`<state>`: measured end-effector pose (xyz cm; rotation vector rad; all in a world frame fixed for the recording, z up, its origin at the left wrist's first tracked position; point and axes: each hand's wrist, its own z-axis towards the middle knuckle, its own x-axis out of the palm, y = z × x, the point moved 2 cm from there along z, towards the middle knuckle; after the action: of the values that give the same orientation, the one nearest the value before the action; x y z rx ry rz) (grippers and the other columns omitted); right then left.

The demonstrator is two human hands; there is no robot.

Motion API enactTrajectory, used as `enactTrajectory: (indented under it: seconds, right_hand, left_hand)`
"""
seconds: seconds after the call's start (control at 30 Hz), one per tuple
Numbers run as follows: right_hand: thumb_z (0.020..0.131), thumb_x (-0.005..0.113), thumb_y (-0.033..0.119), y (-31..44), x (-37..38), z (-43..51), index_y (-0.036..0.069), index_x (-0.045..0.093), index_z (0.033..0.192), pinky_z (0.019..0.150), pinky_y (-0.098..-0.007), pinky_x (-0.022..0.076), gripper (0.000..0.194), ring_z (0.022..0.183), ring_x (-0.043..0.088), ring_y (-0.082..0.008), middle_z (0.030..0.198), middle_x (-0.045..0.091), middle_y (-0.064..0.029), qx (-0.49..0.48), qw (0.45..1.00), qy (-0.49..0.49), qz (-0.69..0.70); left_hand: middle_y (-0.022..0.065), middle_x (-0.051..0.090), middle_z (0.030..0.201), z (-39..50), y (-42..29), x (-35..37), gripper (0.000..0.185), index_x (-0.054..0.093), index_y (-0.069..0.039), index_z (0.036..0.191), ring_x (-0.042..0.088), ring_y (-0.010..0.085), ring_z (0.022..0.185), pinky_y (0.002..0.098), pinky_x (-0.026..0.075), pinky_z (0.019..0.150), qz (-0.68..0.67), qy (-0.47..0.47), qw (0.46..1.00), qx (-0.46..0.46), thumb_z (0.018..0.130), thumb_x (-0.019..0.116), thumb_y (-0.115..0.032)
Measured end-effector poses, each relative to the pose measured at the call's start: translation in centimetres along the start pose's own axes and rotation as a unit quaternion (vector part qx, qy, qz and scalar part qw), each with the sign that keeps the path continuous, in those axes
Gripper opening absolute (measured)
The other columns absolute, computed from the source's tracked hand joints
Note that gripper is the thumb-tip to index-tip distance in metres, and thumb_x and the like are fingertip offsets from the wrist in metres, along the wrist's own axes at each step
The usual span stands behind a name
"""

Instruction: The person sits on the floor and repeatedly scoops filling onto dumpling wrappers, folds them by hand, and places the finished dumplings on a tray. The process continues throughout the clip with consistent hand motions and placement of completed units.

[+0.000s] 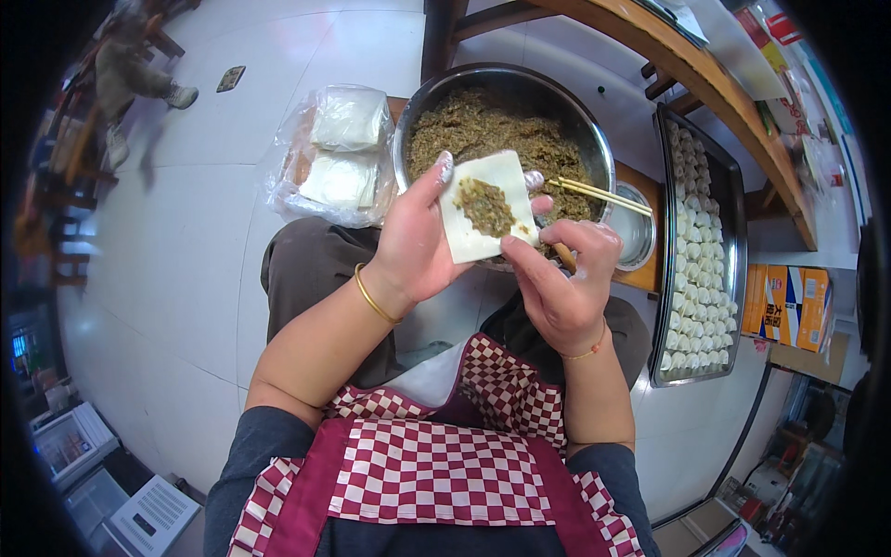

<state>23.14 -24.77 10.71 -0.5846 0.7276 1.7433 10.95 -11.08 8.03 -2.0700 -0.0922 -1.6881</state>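
Observation:
A square dough wrapper [456, 233] lies across my left hand [418, 237], with a patch of chopped filling [485, 207] spread on its middle. My right hand [567, 278] pinches the wrapper's lower right corner and also has a wooden-handled tool [564, 258] between its fingers; the tool's far end is hidden. Behind both hands stands a large steel bowl [605, 150] of brownish-green filling [498, 115]. Wooden chopsticks [602, 195] rest over the bowl's right side. Two stacks of wrappers [337, 179] in clear plastic are left of the bowl.
A round container of whitish liquid [633, 233] sits right of the bowl. Farther right, a dark metal tray [739, 209] carries rows of folded dumplings [699, 278], near an orange carton [786, 306]. A wooden table edge [738, 83] curves across the upper right. Another person's legs [139, 80] show at upper left.

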Motion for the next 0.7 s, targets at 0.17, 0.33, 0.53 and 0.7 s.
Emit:
enactTrajectory:
  seconds: [0.17, 0.33, 0.53, 0.7]
  right_hand:
    - [0.073, 0.083, 0.005, -0.2, -0.1, 0.5, 0.010, 0.076, 0.093, 0.082, -0.0385, 0.0445, 0.022, 0.094, 0.057, -0.0263, 0.101, 0.061, -0.0062, 0.096, 0.989, -0.017, 0.111]
    - [0.075, 0.081, 0.002, -0.7, 0.4, 0.3, 0.006, 0.075, 0.089, 0.078, -0.0359, 0.0449, 0.016, 0.089, 0.055, -0.0263, 0.098, 0.061, -0.0079, 0.173, 0.976, -0.031, 0.130]
    - [0.082, 0.079, -0.002, -0.9, 1.5, 0.3, 0.002, 0.074, 0.095, 0.075, -0.0316, 0.0503, 0.015, 0.089, 0.058, -0.0206, 0.103, 0.060, -0.0092, 0.178, 0.974, -0.049, 0.134]
    - [0.084, 0.071, 0.003, -4.3, -1.6, -1.8, 0.001, 0.074, 0.096, 0.080, -0.0397, 0.0496, 0.013, 0.092, 0.060, -0.0299, 0.099, 0.066, -0.0124, 0.318, 0.937, -0.095, 0.106]
  left_hand:
    - [0.0227, 0.058, 0.145, 0.0, 0.4, -0.4, 0.067, 0.043, 0.005, 0.150, 0.059, 0.0355, 0.133, 0.0492, 0.048, 0.113, 0.082, -0.016, 0.997, -0.002, 0.114, 0.021, -0.047]
    - [0.0158, 0.063, 0.136, -1.0, 1.3, -0.9, 0.060, 0.055, 0.005, 0.142, 0.064, 0.0230, 0.123, 0.0395, 0.051, 0.109, 0.175, -0.022, 0.982, -0.072, 0.113, 0.037, -0.045]
    - [0.0130, 0.065, 0.134, -1.3, 1.6, -1.1, 0.046, 0.055, 0.004, 0.143, 0.065, 0.0207, 0.121, 0.0371, 0.054, 0.106, 0.315, 0.016, 0.948, -0.050, 0.107, 0.060, -0.023]
    - [0.0242, 0.063, 0.137, -0.7, 1.0, -0.7, 0.045, 0.048, 0.012, 0.143, 0.065, 0.0349, 0.126, 0.0424, 0.055, 0.108, 0.248, 0.001, 0.969, -0.017, 0.110, 0.049, -0.018]
